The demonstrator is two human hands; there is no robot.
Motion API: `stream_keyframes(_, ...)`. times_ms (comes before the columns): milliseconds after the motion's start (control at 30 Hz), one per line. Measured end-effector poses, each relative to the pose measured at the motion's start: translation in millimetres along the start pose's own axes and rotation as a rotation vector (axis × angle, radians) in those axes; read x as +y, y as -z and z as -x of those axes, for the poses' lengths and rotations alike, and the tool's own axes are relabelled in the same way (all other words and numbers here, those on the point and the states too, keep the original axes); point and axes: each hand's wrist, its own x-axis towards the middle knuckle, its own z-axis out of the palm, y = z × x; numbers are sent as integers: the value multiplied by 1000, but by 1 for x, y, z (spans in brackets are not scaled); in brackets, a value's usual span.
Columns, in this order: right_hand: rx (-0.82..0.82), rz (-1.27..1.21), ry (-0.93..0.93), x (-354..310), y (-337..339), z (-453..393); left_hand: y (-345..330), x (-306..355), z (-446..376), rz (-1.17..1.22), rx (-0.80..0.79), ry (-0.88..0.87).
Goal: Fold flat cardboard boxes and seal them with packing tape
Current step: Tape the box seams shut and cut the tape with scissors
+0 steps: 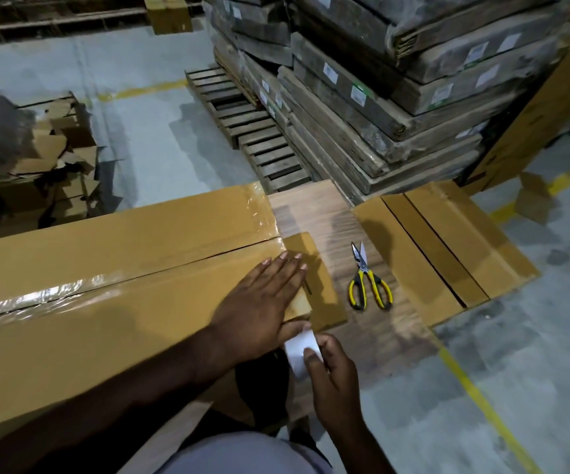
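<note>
Sealing stage, item: long cardboard box (112,268), lying flat on a wood-grain worktop (372,323), occupying the left and centre of the view. Long axis runs left to right, near end pointing toward the scissors (369,278); centre seam follows that axis and is partly covered with clear tape. Small end flap (314,285) projects at the near end.

Left hand (263,302): fingers straight and together, pressing flat on the box top at the near end.
Right hand (335,367): curled round a roll of packing tape (300,354), held at the box's near corner, just beside the left thumb.

Risks, judged: tape may crease or stick to itself if drawn off slack; the strip may land skew across the end if the roll drifts off line; the end flap may spring up if the left palm lifts early.

Adjacent: flat cardboard sheet (441,254) right of the scissors.
</note>
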Motion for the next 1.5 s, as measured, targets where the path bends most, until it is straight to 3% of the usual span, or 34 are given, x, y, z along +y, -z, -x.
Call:
stream_keyframes(167,18,138,13,-7,1,4,-9,6,-3,-52,-8,-7)
stream_keyframes(333,177,117,-5,-22,5,-11,0,-1,-4,34,45,-111)
stream_keyframes(433,172,196,267,-23,10,-24,8,-9,-4,186,25,-96)
stream_keyframes(567,-27,337,587,-35,9,-46,17,-29,-16,174,-27,23)
stream_keyframes(667,-116,358,588,-32,4,-53,18,-57,-43,155,-36,139)
stream_keyframes(867,-93,353,597,-34,8,-57,25,-124,-110,185,-31,352)
stream_keyframes(1100,-64,219,525,-35,3,-63,32,-140,-153,199,-68,532)
stream_keyframes(1267,-131,139,515,-31,10,-69,31,-136,-139,166,-141,406)
stream_keyframes(1433,-59,158,398,-32,-6,-73,34,-63,-64,263,-199,19)
stream_keyframes(1500,-13,159,367,-36,-12,-78,27,-47,-39,272,-180,-62)
